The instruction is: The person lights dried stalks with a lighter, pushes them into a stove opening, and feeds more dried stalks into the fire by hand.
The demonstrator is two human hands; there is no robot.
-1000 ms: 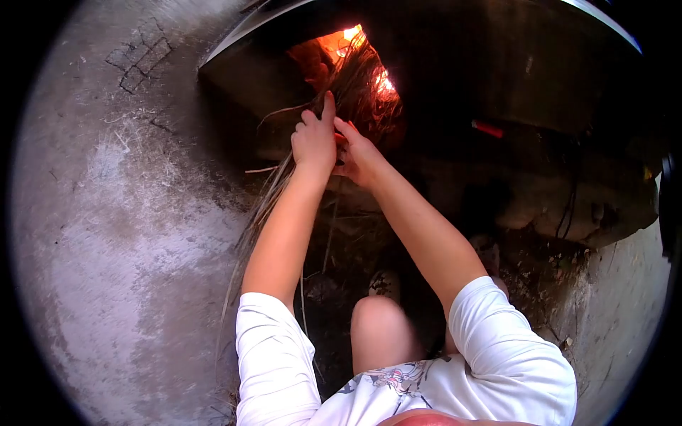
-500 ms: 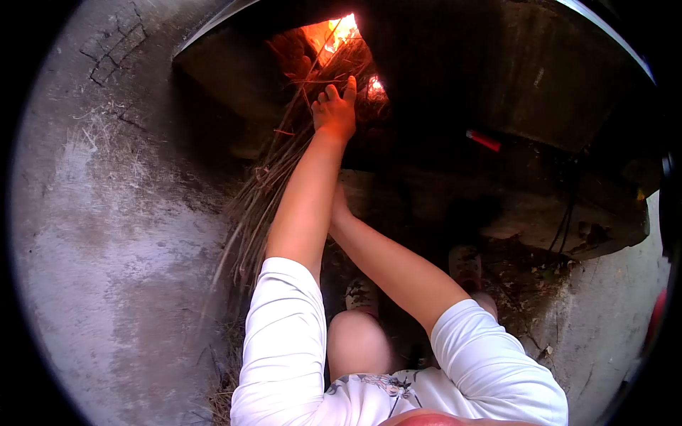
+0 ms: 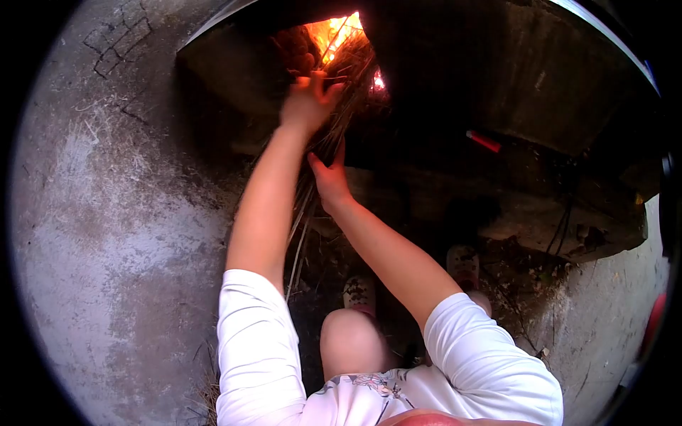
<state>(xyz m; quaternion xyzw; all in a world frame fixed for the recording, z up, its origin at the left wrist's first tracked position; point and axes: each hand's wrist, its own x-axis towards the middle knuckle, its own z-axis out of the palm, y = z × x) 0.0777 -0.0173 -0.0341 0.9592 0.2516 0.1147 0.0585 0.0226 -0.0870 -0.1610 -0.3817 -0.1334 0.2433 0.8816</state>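
Running down from the fire (image 3: 342,32), the sticks (image 3: 345,110) pass close by the left hand (image 3: 309,105), slightly blurred, its fingers spread near the heat; whether it touches them I cannot tell. The right hand (image 3: 331,183), thumb and fingers parted, is at the sticks lower down, and its hold is unclear too. A sudden flare could scorch the left fingertips, being so near, and a weak hold could let hot ends slip toward the knee (image 3: 352,342)

Single head-worn view, forward and down
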